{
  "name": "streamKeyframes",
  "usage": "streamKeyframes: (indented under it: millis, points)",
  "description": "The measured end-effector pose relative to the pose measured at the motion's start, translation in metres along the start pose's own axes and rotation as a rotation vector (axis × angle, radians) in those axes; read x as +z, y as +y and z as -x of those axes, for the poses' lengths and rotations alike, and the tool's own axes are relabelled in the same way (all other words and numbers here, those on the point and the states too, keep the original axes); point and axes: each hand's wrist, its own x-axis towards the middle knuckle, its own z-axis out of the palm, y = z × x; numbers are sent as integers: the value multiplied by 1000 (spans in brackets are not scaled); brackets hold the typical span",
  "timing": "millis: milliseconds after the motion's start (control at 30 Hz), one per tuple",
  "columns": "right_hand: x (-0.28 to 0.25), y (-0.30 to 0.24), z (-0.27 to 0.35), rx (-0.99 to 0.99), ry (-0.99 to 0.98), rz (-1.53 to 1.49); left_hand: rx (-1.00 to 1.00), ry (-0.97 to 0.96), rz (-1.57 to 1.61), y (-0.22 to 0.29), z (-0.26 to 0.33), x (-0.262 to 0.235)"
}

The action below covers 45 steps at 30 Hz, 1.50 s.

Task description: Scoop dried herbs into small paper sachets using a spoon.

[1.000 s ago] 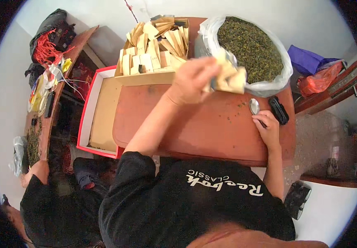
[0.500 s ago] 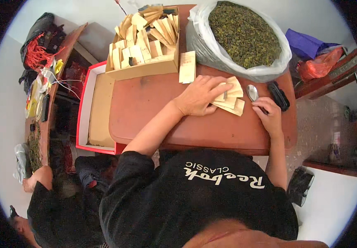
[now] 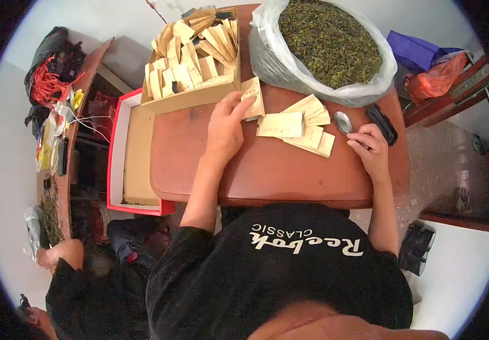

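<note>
We have bare counter [image 3: 272,175] between the fanned paper packets [image 3: 281,126] and its near edge. Our left hand [image 3: 227,126] stretches forward, touching another packet [image 3: 253,88] beside the cardboard box [image 3: 199,96], grip unclear; our right hand [image 3: 372,150] has fingers curled round a spoon [image 3: 342,122].

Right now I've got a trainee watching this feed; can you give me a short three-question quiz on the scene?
1. Which hand holds the spoon?
2. True or false: the plastic bag of dried leaves stands to the right of the carton.
3. What lies at the fingertips of the left hand? A) the spoon B) a paper packet C) the red-rimmed box

Key: 1. The right hand. 2. True. 3. B.
</note>
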Motion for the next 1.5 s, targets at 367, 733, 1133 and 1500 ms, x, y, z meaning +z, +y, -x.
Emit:
streamKeyframes:
  millis: [367,733,1133,1500]
  points:
    - [-1,2,2,78,-17,-127,114,-432,-282,-3,-23,-3]
    - [1,-9,20,-15,216,22,28,100,265,28,-36,2]
    - [18,-117,-36,-320,404,-97,-29,152,433,49,-51,42]
    - [40,-111,-59,-392,147,191,7,217,321,48,-48,42]
